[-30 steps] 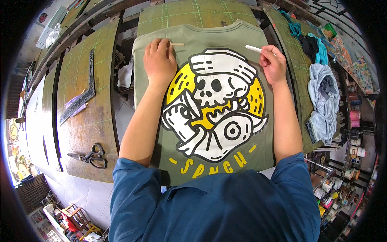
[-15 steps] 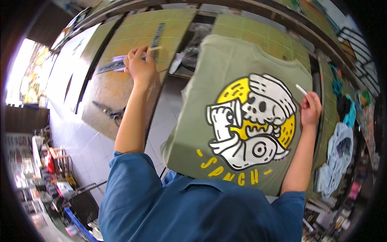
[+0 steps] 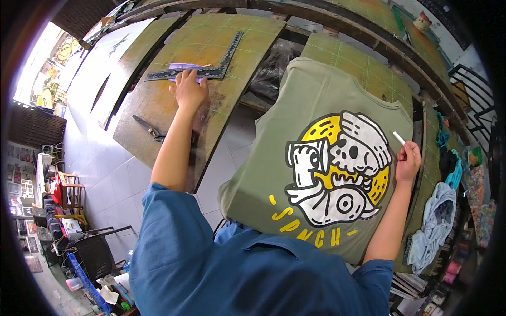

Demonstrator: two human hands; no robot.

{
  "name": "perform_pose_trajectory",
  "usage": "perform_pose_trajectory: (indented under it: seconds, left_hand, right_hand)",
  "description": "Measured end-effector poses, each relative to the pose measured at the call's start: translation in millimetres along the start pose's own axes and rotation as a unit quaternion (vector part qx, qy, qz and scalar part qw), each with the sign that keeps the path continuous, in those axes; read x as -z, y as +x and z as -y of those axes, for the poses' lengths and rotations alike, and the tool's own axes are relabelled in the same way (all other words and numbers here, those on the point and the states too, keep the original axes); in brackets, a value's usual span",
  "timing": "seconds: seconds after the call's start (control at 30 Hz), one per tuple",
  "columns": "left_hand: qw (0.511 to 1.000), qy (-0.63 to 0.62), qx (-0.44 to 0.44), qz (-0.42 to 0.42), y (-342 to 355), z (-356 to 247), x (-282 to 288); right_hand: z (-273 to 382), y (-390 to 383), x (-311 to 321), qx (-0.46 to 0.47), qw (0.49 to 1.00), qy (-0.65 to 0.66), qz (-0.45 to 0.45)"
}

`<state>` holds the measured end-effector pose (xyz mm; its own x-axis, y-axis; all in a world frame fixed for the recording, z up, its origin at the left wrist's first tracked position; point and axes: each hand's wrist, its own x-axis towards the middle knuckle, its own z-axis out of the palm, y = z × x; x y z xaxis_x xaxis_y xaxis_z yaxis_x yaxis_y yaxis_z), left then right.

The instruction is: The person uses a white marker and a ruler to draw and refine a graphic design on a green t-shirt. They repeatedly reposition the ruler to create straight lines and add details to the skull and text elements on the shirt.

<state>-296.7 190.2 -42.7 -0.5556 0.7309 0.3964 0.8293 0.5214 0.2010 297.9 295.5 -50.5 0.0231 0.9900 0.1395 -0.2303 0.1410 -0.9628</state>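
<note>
An olive-green T-shirt (image 3: 253, 174) lies spread in front of me, with a yellow, white and black skull print (image 3: 350, 152). Above the shirt's right side, my right hand (image 3: 409, 160) is closed around a slim white stick (image 3: 399, 138), like a chalk or pen. My left hand (image 3: 191, 90) reaches onto the board at left, fingers apart, the tips at the lower edge of a black L-shaped ruler (image 3: 232, 52). Partly under the ruler is something purple (image 3: 182, 66). A thin pale stick (image 3: 207, 66) lies by the ruler. Dark scissors (image 3: 148, 128) rest left of my forearm.
The worn wooden board (image 3: 211, 116) has a gap with clear plastic (image 3: 274, 66) beside it. A dark beam (image 3: 337, 16) crosses the far side. Light-blue cloth (image 3: 435, 226) lies at right, and a chair (image 3: 103, 245) stands at lower left.
My left hand has let go of the pale stick and spread its fingers lower by the ruler. My right hand keeps the white stick. The whole view has shifted a little.
</note>
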Motion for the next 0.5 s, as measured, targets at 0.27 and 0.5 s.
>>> perform_pose_trajectory:
  seconds: [0.27, 0.5]
  left_hand:
    - [0.988, 0.027, -0.065, 0.134, 36.3, -42.2, -0.3]
    - [0.973, 0.053, -0.068, 0.212, 71.4, -45.6, -1.4]
  right_hand:
    - [4.3, 1.6, 5.7, -0.016, 0.999, 0.032, -0.009]
    - [1.0, 5.6, -1.6, -0.008, 0.999, 0.047, 0.006]
